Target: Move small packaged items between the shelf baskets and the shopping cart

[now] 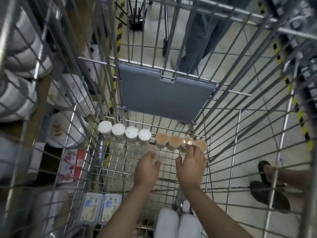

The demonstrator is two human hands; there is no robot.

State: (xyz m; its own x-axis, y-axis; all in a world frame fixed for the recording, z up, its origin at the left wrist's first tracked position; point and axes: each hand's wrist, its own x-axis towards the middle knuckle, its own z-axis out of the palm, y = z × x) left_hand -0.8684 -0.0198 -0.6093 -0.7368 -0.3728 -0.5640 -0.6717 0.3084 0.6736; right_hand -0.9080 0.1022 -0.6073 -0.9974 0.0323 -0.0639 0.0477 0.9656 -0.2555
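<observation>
While your right hand (191, 166) reaches into the far right corner of the wire-mesh shopping cart (130, 170) with its fingertips closing on a small clear plastic jar of toothpicks (187, 141), your left hand (147, 170) hovers just above the mesh floor, fingers loosely curled and holding nothing. That jar stands in a row along the cart's far wall, between other clear toothpick jars (175, 141) and beside four white-lidded jars (125, 132). It looks light, rigid and a bit slick, so pinch it round the sides just under the lid, and lift it straight up so its touching neighbours don't topple.
</observation>
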